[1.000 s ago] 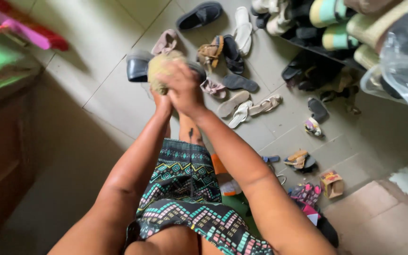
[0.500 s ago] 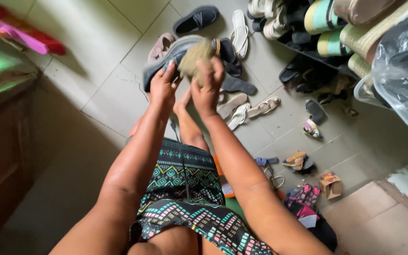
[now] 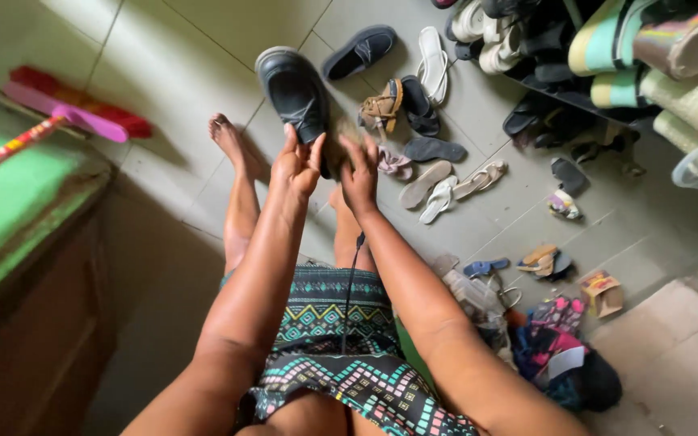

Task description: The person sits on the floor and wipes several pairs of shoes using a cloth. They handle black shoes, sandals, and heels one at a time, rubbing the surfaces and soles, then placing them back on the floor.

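The person is sitting with both arms reaching forward over a patterned skirt (image 3: 325, 323), and the left hand (image 3: 296, 165) is holding a dark lace-up shoe (image 3: 294, 90) up above the tiled floor (image 3: 179, 73). The shoe is standing on end in the grip, its toe pointing away from the person and its heel end sinking behind the palm; the thumb and fingers are wrapping its lower part, so this grip is pinching the shoe. The right hand (image 3: 359, 173) is hanging just beside it, fingers pointing up and loosely spread, and a tan, cloth-like wad (image 3: 334, 149) is showing between the two hands, against the shoe's side; whether the right grip is actually clamping it cannot be told. A bare foot (image 3: 226, 133) is resting on the floor to the left of the shoe. Further off, sandals and slippers (image 3: 438, 173) are lying scattered on the tiles, a shoe rack (image 3: 559, 56) is filling the upper right, and a pink broom (image 3: 74, 113) is lying at the left.
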